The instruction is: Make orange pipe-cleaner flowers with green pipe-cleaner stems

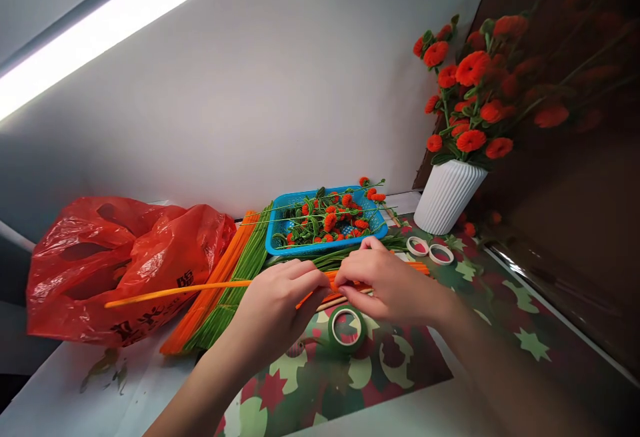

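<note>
An orange pipe cleaner [185, 288] sticks out to the left from my left hand [283, 297], whose fingers are closed around it. Close beside it, my right hand [380, 280] pinches with thumb and fingers at the stem's other end, which the fingers mostly hide. Both hands are over the table's middle, their fingertips almost touching. Just below them lies a roll of green tape [347, 329]. Behind the hands, a blue basket [270, 240] holds small orange flowers [330, 222] with green stems and leaves. More orange pipe cleaners lie partly under my hands.
Bundles of orange pipe cleaners [220, 290] and green pipe cleaners [245, 277] lie left of the basket. A red plastic bag [125, 250] stands further left. Two white tape rings [441, 254] lie right. A white ribbed vase [447, 197] with orange flowers stands by a dark glossy panel.
</note>
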`<state>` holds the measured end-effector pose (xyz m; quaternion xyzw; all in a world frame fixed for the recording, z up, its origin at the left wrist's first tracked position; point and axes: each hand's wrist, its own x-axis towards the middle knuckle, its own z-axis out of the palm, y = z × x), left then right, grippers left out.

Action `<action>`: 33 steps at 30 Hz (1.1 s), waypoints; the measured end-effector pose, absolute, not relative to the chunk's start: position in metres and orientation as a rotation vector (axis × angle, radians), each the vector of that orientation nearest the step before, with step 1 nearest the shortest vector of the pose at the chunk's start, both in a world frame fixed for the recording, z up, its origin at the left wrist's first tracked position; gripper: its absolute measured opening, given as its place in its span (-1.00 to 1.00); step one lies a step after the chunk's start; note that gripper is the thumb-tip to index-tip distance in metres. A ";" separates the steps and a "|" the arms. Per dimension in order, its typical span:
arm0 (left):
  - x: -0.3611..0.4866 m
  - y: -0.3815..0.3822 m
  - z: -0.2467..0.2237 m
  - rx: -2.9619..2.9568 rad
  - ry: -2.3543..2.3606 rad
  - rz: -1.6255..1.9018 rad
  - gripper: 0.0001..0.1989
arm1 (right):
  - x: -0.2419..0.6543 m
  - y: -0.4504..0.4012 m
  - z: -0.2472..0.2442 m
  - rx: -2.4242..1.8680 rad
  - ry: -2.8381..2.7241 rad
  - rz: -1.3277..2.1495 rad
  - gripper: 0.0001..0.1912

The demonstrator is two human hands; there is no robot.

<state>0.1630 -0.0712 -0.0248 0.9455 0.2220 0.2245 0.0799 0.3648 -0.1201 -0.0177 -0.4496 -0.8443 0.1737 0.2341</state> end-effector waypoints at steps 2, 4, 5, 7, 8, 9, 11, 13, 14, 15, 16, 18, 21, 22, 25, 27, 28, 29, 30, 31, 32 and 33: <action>0.163 -0.072 -0.024 2.849 0.672 0.661 -0.80 | 0.364 -0.121 -0.019 -1.226 -2.321 0.452 -0.85; 0.163 -0.073 -0.023 2.854 0.680 0.646 -0.80 | 0.363 -0.121 -0.020 -1.216 -2.323 0.429 -0.86; 0.163 -0.074 -0.023 2.851 0.685 0.638 -0.80 | 0.362 -0.121 -0.020 -1.214 -2.325 0.415 -0.86; 0.163 -0.075 -0.023 2.830 0.697 0.628 -0.80 | 0.361 -0.120 -0.021 -1.212 -2.327 0.386 -0.86; 0.163 -0.075 -0.023 2.810 0.704 0.625 -0.81 | 0.361 -0.120 -0.021 -1.213 -2.327 0.374 -0.86; 0.163 -0.075 -0.023 2.782 0.711 0.622 -0.81 | 0.361 -0.120 -0.022 -1.212 -2.326 0.362 -0.86; 0.162 -0.074 -0.023 2.707 0.724 0.604 -0.80 | 0.360 -0.120 -0.023 -1.206 -2.324 0.339 -0.85; 0.162 -0.073 -0.022 2.622 0.728 0.572 -0.78 | 0.360 -0.119 -0.025 -1.190 -2.329 0.322 -0.85; 0.162 -0.072 -0.021 2.581 0.725 0.554 -0.77 | 0.361 -0.119 -0.025 -1.180 -2.334 0.316 -0.85; 0.162 -0.072 -0.020 2.545 0.722 0.535 -0.77 | 0.361 -0.119 -0.025 -1.172 -2.337 0.313 -0.84; 0.162 -0.071 -0.020 2.513 0.721 0.522 -0.76 | 0.361 -0.118 -0.025 -1.167 -2.336 0.316 -0.84; 0.163 -0.071 -0.019 2.471 0.735 0.520 -0.77 | 0.362 -0.118 -0.024 -1.175 -2.324 0.350 -0.83; 0.163 -0.071 -0.019 2.472 0.784 0.561 -0.78 | 0.364 -0.119 -0.020 -1.211 -2.294 0.457 -0.84; 0.163 -0.072 -0.019 2.481 0.804 0.573 -0.78 | 0.364 -0.120 -0.018 -1.222 -2.284 0.483 -0.85; 0.162 -0.072 -0.019 2.499 0.843 0.567 -0.77 | 0.365 -0.121 -0.015 -1.234 -2.263 0.515 -0.85; 0.161 -0.072 -0.019 2.510 0.830 0.544 -0.77 | 0.365 -0.121 -0.016 -1.226 -2.253 0.532 -0.86; 0.161 -0.072 -0.018 2.519 0.820 0.538 -0.76 | 0.364 -0.121 -0.017 -1.221 -2.243 0.537 -0.87; 0.161 -0.073 -0.018 2.530 0.812 0.535 -0.75 | 0.364 -0.121 -0.017 -1.218 -2.227 0.535 -0.88; 0.161 -0.073 -0.018 2.542 0.808 0.538 -0.74 | 0.364 -0.120 -0.018 -1.219 -2.205 0.522 -0.89; 0.161 -0.073 -0.017 2.555 0.806 0.547 -0.74 | 0.363 -0.120 -0.019 -1.220 -2.178 0.501 -0.91; 0.162 -0.073 -0.017 2.566 0.807 0.557 -0.74 | 0.363 -0.120 -0.020 -1.219 -2.147 0.476 -0.93; 0.162 -0.073 -0.017 2.575 0.810 0.567 -0.74 | 0.362 -0.120 -0.021 -1.216 -2.117 0.452 -0.95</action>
